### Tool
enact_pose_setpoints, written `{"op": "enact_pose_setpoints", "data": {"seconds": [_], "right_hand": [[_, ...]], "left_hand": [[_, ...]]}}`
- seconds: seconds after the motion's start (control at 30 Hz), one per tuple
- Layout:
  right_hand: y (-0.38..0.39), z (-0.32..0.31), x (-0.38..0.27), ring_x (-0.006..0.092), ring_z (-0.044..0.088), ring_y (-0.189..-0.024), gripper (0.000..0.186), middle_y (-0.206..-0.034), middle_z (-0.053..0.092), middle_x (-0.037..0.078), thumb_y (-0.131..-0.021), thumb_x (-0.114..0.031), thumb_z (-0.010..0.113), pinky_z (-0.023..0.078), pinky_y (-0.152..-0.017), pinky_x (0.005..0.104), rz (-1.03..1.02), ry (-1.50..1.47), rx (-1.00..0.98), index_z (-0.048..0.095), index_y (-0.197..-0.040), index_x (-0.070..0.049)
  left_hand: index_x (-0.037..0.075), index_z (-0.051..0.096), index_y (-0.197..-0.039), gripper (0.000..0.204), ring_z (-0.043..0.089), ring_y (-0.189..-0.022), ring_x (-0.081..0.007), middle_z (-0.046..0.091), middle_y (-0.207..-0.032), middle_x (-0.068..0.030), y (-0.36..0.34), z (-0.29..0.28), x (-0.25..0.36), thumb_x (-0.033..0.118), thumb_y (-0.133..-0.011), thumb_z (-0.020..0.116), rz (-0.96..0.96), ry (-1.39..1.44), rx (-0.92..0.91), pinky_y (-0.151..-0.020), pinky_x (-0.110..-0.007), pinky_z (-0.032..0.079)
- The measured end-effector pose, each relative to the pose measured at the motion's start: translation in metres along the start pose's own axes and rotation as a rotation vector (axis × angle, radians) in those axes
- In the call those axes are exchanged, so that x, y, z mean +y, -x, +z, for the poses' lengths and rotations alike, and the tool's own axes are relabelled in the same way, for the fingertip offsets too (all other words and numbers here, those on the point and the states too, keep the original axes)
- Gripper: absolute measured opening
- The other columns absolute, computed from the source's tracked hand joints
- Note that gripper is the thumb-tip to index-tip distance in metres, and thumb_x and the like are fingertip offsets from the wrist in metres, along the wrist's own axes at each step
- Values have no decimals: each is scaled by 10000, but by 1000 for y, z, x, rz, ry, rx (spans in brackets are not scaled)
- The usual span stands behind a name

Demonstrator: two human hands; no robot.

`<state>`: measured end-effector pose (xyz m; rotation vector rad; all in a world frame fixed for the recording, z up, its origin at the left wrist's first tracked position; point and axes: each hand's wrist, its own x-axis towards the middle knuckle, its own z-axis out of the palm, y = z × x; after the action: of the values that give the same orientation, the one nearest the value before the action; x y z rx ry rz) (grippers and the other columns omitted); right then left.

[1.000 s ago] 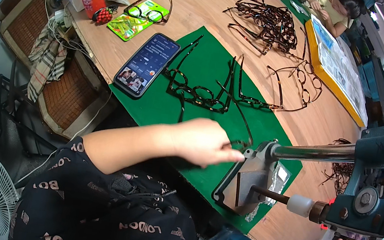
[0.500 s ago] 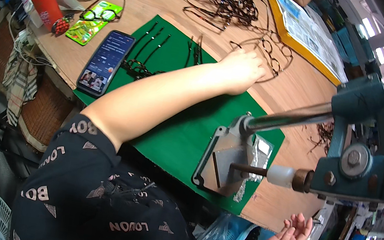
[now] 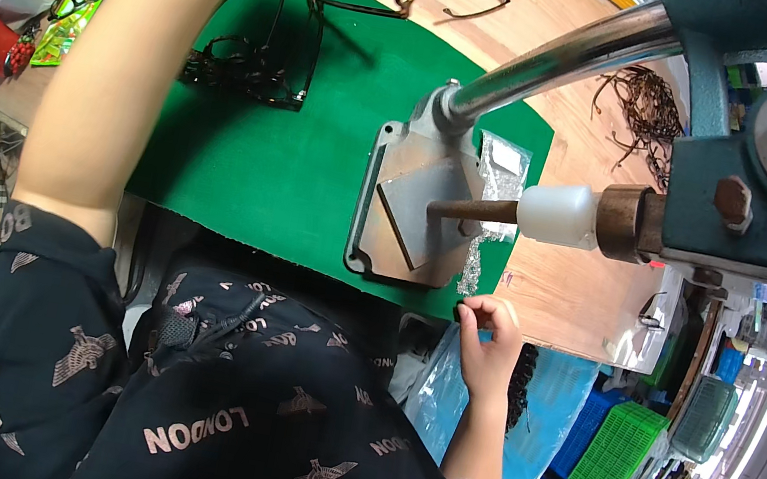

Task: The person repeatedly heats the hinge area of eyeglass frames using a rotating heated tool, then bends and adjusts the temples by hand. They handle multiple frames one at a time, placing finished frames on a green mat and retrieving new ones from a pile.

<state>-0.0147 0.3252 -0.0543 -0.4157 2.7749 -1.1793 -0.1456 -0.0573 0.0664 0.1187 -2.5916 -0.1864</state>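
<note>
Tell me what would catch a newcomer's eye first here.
Probably the teal press head at right, its metal column slanting down to a base on the green mat. Next, the bare left forearm crossing the left side, with dark eyeglass frames beside it on the mat.

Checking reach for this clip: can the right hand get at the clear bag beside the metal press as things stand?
Probably yes: the right hand is just short of the clear bag, whose near end looks exposed; the press rod crosses its middle.
</note>
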Motion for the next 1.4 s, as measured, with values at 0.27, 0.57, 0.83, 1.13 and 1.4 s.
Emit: {"op": "enact_pose_setpoints", "data": {"seconds": [0.27,0.57,0.83,1.13,1.4], "right_hand": [[-11,7,5,234,543,-661,82,-753,560,107,-747,16,630,443,-610,312,-130,148,-10,562,-791,-2],[-18,-1,6,256,542,-693,90,-748,557,113,-749,16,625,441,-631,324,-194,167,-99,569,-819,0],[-16,-5,15,156,539,-641,93,-769,555,77,-763,21,643,444,-570,243,-105,-9,-114,588,-835,-1],[-22,4,6,213,519,-622,112,-714,532,82,-740,-1,662,436,-585,296,-133,140,-65,561,-788,-11],[-21,-2,8,226,538,-665,111,-732,542,89,-736,21,650,440,-597,303,-107,29,-85,561,-795,-10]], "left_hand": [[0,569,-978,231,495,-642,-109,590,-839,-70,70,-21,-29,181,-872,472,-307,1624,-128,-589,-230,383],[-79,286,-1253,585,401,-485,-64,561,-996,-215,132,-29,9,181,-834,601,-153,1802,-316,-426,-142,296],[-69,147,-1375,810,432,-400,-57,587,-1048,-271,158,-19,48,192,-789,642,-186,1816,-167,-397,-132,339],[-58,89,-1393,891,439,-420,-51,603,-990,-285,162,-21,67,117,-746,676,-279,1966,-229,-418,-129,363],[-45,126,-1387,863,416,-438,-49,591,-982,-268,165,-17,69,132,-745,676,-306,1942,-225,-427,-134,352]]}}
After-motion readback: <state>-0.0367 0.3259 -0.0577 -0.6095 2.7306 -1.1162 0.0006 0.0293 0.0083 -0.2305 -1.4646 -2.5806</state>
